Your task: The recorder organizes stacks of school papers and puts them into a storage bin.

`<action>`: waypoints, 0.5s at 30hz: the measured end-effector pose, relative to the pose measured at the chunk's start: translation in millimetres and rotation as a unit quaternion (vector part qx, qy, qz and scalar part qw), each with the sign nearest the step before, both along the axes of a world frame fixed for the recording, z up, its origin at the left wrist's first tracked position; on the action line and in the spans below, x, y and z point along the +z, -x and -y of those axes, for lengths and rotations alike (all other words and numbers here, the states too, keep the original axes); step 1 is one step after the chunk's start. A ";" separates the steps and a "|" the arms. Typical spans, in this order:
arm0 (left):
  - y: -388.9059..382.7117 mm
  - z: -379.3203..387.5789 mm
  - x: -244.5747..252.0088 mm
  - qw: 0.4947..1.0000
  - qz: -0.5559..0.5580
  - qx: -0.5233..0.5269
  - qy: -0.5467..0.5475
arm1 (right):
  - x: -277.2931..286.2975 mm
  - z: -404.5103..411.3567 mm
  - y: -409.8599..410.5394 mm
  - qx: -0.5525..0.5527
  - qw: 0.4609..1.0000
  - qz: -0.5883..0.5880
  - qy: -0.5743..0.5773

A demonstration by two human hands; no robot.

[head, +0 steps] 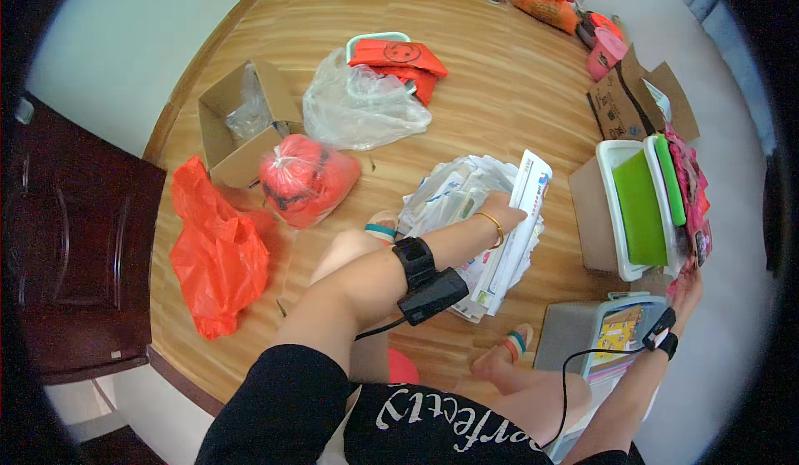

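Observation:
My left hand point(502, 212) grips a folded white printed paper point(530, 184) over a loose heap of papers point(437, 193) on the floor. The long folded sheet slants across the heap's right side. At the far right, my right hand point(688, 284) is by the lower end of a bundle of pink fabric point(683, 171) and a small dark packet point(703, 243). These lie along the edge of a white-rimmed bin point(618, 215) with green panels. Whether the right fingers hold anything is unclear.
Behind the heap lie a clear plastic bag point(349, 112) and a red bag with a smiley point(399, 53). To the left are an open cardboard box point(228, 115), a tied red bag point(306, 178) and a crumpled red bag point(218, 259). A grey storage box point(565, 334) stands near my knee.

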State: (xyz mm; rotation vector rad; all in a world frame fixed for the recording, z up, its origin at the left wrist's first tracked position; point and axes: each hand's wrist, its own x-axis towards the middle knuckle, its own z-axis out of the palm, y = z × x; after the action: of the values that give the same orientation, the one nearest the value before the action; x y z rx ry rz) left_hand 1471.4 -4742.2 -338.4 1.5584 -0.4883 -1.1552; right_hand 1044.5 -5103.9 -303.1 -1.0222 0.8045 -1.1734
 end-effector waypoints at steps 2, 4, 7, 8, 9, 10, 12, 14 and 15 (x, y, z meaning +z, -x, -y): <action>-1.9 -4.1 -4.4 1.000 -0.017 0.001 0.005 | 11.7 -52.5 -37.6 0.009 1.000 -0.002 0.014; 0.2 5.6 -26.0 1.000 -0.010 0.002 -0.014 | 21.8 -78.6 -50.7 -0.001 1.000 0.014 0.015; 9.8 21.8 -61.6 0.994 0.084 0.050 -0.050 | 42.8 -143.3 -87.5 -0.036 0.998 -0.003 0.056; 10.1 23.5 -75.1 0.994 0.085 0.043 -0.048 | 43.5 -164.7 -104.0 0.014 0.999 0.015 0.044; 8.0 24.3 -86.0 0.994 0.093 0.033 -0.056 | 46.9 -182.9 -117.8 0.063 0.997 0.034 0.033; 8.2 27.2 -94.0 0.993 0.100 0.021 -0.061 | 42.1 -194.5 -125.4 0.053 0.997 0.038 0.028; 5.8 22.6 -112.1 0.984 0.148 0.001 -0.100 | 28.1 -220.7 -150.5 0.065 0.996 0.055 -0.015; 5.7 17.4 -136.8 0.971 0.195 -0.017 -0.136 | 14.8 -250.3 -175.6 0.092 0.992 0.061 -0.064; 4.4 15.9 -146.5 0.954 0.212 -0.033 -0.210 | 8.0 -259.6 -183.1 0.097 0.990 0.058 -0.084</action>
State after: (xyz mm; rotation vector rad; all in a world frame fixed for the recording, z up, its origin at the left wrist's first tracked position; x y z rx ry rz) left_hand 1467.0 -4758.1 -484.8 2.1961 -0.6048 -1.0138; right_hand 1227.6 -4844.3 -295.1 -0.8642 0.6835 -0.9714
